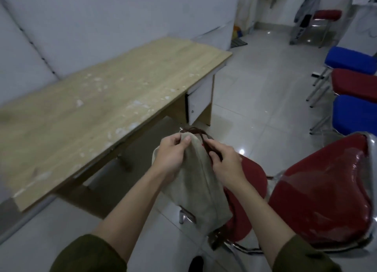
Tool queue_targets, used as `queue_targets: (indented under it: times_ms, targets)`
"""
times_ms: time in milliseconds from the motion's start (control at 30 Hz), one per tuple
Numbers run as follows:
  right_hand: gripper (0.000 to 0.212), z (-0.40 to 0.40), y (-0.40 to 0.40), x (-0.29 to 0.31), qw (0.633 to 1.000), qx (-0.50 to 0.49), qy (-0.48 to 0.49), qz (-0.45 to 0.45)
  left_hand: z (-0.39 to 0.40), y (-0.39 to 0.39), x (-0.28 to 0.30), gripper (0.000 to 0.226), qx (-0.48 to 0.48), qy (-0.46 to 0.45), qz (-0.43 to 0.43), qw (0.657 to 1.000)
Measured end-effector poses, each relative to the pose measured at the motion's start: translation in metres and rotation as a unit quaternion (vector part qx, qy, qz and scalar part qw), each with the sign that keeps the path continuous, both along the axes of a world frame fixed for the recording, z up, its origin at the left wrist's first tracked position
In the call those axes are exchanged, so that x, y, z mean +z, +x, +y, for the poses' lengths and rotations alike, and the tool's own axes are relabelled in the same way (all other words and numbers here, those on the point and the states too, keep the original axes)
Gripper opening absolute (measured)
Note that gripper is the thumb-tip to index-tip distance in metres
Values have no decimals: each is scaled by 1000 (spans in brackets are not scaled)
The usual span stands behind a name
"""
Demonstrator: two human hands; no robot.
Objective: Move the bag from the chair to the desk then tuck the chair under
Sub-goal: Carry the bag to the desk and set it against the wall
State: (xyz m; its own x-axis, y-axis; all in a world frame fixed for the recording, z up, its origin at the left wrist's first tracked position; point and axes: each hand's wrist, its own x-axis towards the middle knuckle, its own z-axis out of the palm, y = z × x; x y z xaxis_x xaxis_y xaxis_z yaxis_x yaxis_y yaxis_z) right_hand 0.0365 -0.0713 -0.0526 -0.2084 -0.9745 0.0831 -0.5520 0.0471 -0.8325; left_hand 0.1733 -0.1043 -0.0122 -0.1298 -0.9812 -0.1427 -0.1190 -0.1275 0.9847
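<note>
A beige cloth bag with dark brown straps hangs over the front of a red padded chair, its lower end near the red seat. My left hand grips the bag's top left edge. My right hand pinches the brown strap at the top right. The light wooden desk stretches to the left, its top scuffed with white marks, and stands a short way from the bag.
A white drawer unit sits under the desk's far end. Blue and red chairs line the right side. Another red chair stands far back. Glossy white floor tiles spread between desk and chairs.
</note>
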Motion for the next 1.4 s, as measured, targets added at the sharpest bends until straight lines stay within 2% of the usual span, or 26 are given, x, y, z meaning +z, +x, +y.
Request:
queue_targets:
  times_ms: [100,200,233,333,400,633,700,833,900,1000,1100,1200,1333,1400]
  targets:
    - [55,-5,28,18,995,88,28,-46,-3,24,25,24,18,0,15,1000]
    - [77,-13,50,35,986,162,27,-25,-12,45,50,23,10,-8,21,1000]
    - [72,-19,58,40,986,162,-3,-29,-16,53,58,22,3,-16,23,1000]
    - [27,-44,84,60,985,128,-114,-31,-33,83,79,24,-16,-53,34,998]
    - [13,-63,105,77,982,129,-139,-25,-47,107,93,23,-19,-69,39,997]
    - [23,-145,182,146,969,152,-182,-61,-95,220,144,26,-38,-121,61,990]
    - [32,-167,205,162,966,159,-192,-74,-102,259,149,26,2,-135,67,989]
    - [26,-203,250,185,955,190,-198,-115,-112,324,127,29,131,-127,48,982]
    - [24,-216,271,196,944,203,-207,-157,-117,346,112,38,184,-115,51,975]
    - [23,-241,296,209,922,204,-217,-246,-125,364,94,38,182,-69,68,979]
    - [32,-275,323,215,899,203,-206,-328,-135,381,87,56,195,-34,125,972]
    - [42,-310,352,218,875,200,-181,-402,-152,399,93,46,240,-47,97,965]
    - [15,-356,395,224,850,226,-151,-450,-178,430,95,26,295,-56,98,949]
    - [19,-381,416,227,843,234,-132,-466,-197,447,94,50,286,-83,83,951]
